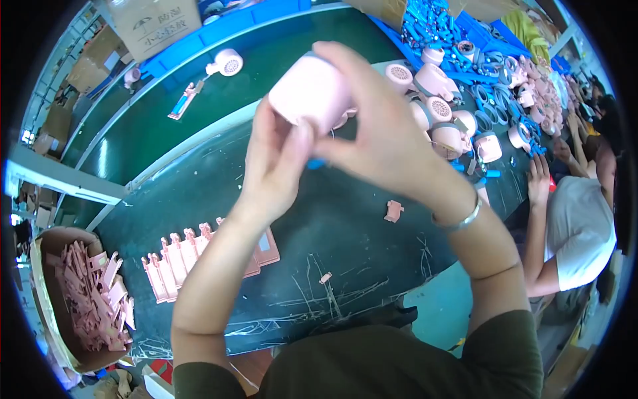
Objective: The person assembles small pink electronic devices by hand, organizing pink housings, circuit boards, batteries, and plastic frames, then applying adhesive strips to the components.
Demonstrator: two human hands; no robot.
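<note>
Above the dark green table, both my hands grip a pink rounded plastic housing [309, 93] with a grey band at its upper edge. My left hand [276, 156] holds it from below left, thumb against its lower side. My right hand [382, 123] curls around its right side and top, a metal bangle on that wrist. The far side of the housing is hidden. Beneath my left forearm lies a row of pink handle-shaped shells [176, 259]. Nearer the middle are a small pink bracket-like part [393, 211] and a tiny pink piece [325, 277].
Pink housings with round grilles [438, 108] and blue parts [432, 23] crowd the right rear. On the green strip beyond sit a grilled pink housing [229, 62] and a narrow part [186, 101]. A carton of pink pieces [46, 292] stands left; a co-worker [585, 223] works at right.
</note>
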